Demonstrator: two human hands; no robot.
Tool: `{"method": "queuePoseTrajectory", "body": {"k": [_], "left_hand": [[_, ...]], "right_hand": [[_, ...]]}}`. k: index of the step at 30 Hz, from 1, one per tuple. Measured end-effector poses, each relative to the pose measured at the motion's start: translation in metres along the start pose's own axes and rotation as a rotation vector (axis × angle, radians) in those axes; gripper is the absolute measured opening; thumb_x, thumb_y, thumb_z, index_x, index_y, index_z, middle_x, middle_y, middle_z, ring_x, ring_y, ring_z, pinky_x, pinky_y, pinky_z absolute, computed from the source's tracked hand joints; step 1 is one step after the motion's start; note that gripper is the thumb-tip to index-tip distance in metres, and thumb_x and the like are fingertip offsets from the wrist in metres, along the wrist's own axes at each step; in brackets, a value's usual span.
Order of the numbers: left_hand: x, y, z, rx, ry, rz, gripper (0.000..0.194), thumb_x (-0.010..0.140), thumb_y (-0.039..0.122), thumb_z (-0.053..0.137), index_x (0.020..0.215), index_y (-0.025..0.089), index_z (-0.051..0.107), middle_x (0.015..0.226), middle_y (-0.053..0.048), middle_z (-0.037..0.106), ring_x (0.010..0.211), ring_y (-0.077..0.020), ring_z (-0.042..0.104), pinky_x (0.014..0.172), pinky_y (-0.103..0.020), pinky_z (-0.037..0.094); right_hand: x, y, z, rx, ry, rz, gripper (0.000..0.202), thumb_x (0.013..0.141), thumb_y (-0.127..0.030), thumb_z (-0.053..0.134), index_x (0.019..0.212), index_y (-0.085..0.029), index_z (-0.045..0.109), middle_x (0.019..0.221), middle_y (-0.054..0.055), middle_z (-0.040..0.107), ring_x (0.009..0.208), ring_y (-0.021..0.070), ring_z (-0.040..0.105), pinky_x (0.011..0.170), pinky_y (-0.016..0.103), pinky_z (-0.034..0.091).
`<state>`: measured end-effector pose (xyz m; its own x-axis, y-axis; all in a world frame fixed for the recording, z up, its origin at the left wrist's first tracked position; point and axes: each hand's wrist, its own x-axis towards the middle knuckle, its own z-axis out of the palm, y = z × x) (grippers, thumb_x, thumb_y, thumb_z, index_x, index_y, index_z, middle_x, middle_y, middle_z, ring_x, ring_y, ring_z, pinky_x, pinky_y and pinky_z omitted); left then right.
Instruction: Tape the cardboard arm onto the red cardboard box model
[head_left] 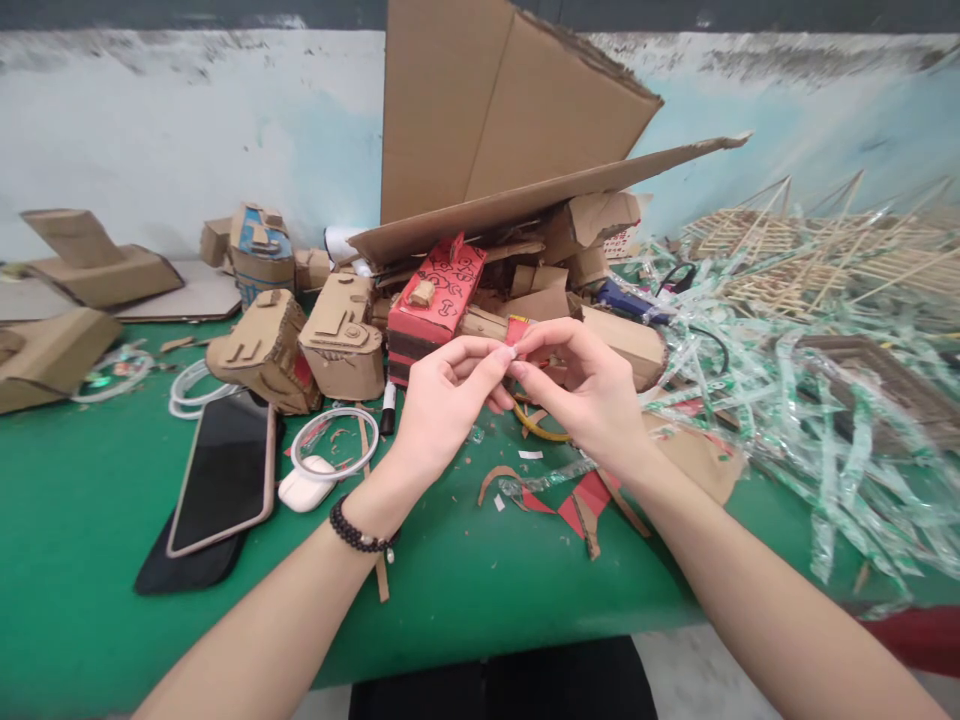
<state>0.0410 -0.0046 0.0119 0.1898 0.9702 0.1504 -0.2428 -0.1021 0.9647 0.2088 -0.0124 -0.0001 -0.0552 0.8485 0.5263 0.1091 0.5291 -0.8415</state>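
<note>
My left hand [450,405] and my right hand [589,385] meet over the middle of the table, thumbs and forefingers pinched together. Between the fingertips is a small white piece [514,352], mostly covered, so its kind is unclear. Just behind the hands lies a red cardboard box [439,295] with black drawn marks. Below them are a white paper scrap [530,455], red scraps [592,495] and a curved strip of brown cardboard [499,478]. A yellow ring [536,428] is partly hidden by my right hand.
Left on the green table [97,540] are a phone [225,470], a white earbud case [306,487], a white ring [335,412], a marker [388,408] and cardboard models [341,340]. Large cardboard sheets [480,110] lean behind. Tangled clear tape [847,450] and wooden sticks [795,270] fill the right.
</note>
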Motion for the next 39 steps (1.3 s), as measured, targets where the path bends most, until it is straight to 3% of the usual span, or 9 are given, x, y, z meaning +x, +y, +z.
{"method": "queuePoseTrajectory", "body": {"k": [9,15,20,22,24,27,29,33,39], "left_hand": [[-0.001,0.005,-0.003,0.040,-0.039,0.019,0.027,0.091,0.040,0.079,0.087,0.018,0.063,0.073,0.003,0.070,0.052,-0.0083,0.064,0.055,-0.021,0.054],[-0.010,0.022,-0.025,0.274,-0.544,-0.225,0.021,0.092,0.034,0.081,0.090,0.018,0.067,0.078,-0.002,0.074,0.064,-0.0115,0.067,0.062,-0.023,0.055],[-0.020,0.015,-0.020,0.445,-0.763,-0.307,0.012,0.094,0.024,0.076,0.104,0.019,0.074,0.093,-0.005,0.080,0.075,-0.0152,0.074,0.064,-0.023,0.056],[-0.020,0.011,-0.014,0.429,-0.702,-0.280,0.010,0.099,0.025,0.069,0.104,0.018,0.075,0.092,-0.005,0.080,0.069,-0.0136,0.073,0.062,-0.022,0.057],[-0.020,0.008,-0.010,0.346,-0.519,-0.182,0.013,0.103,0.029,0.066,0.104,0.018,0.073,0.092,-0.004,0.079,0.061,-0.0103,0.069,0.059,-0.021,0.057],[-0.018,0.006,-0.007,0.259,-0.205,0.092,0.012,0.104,0.031,0.070,0.110,0.020,0.068,0.092,0.000,0.074,0.053,-0.0057,0.063,0.054,-0.017,0.055],[-0.016,0.004,-0.007,0.261,-0.089,0.266,0.017,0.102,0.029,0.075,0.115,0.021,0.068,0.099,0.001,0.072,0.053,-0.0043,0.063,0.050,-0.016,0.055],[-0.014,0.002,-0.010,0.366,-0.045,0.451,0.028,0.096,0.024,0.083,0.121,0.023,0.072,0.113,-0.001,0.072,0.061,-0.0048,0.069,0.051,-0.015,0.057],[-0.014,0.002,-0.011,0.454,-0.007,0.577,0.016,0.096,0.018,0.083,0.111,0.020,0.076,0.111,-0.001,0.069,0.060,-0.0022,0.067,0.055,-0.014,0.060]], "right_hand": [[0.005,-0.001,-0.002,0.369,-0.007,0.267,0.034,0.088,-0.055,0.087,0.098,-0.026,0.071,0.096,0.002,0.075,0.070,0.0147,0.064,0.051,0.025,0.055],[0.014,-0.002,-0.009,0.552,0.022,0.419,0.058,0.094,-0.084,0.063,0.084,-0.026,0.060,0.082,0.000,0.064,0.063,0.0146,0.054,0.050,0.026,0.048],[0.016,0.001,-0.010,0.722,0.022,0.471,0.061,0.090,-0.085,0.068,0.083,-0.025,0.062,0.080,-0.001,0.061,0.061,0.0131,0.049,0.049,0.025,0.043],[0.016,0.003,-0.010,0.763,0.010,0.481,0.058,0.089,-0.082,0.071,0.083,-0.024,0.065,0.080,-0.001,0.062,0.061,0.0132,0.050,0.050,0.024,0.044],[0.015,0.004,-0.009,0.795,-0.016,0.479,0.054,0.089,-0.077,0.075,0.083,-0.024,0.069,0.082,0.000,0.065,0.066,0.0140,0.054,0.053,0.024,0.047],[0.013,0.004,-0.006,0.801,-0.063,0.461,0.050,0.090,-0.073,0.078,0.082,-0.023,0.074,0.090,0.002,0.069,0.078,0.0156,0.060,0.063,0.025,0.055],[0.011,0.003,-0.003,0.783,-0.090,0.466,0.051,0.091,-0.072,0.076,0.080,-0.022,0.076,0.095,0.003,0.070,0.086,0.0164,0.062,0.070,0.025,0.058],[0.007,0.001,0.003,0.768,-0.157,0.498,0.052,0.094,-0.073,0.073,0.082,-0.022,0.081,0.102,0.005,0.072,0.094,0.0179,0.064,0.074,0.024,0.058],[0.006,0.003,0.004,0.799,-0.197,0.517,0.053,0.091,-0.075,0.074,0.085,-0.023,0.085,0.098,0.006,0.073,0.092,0.0189,0.063,0.070,0.024,0.058]]}}
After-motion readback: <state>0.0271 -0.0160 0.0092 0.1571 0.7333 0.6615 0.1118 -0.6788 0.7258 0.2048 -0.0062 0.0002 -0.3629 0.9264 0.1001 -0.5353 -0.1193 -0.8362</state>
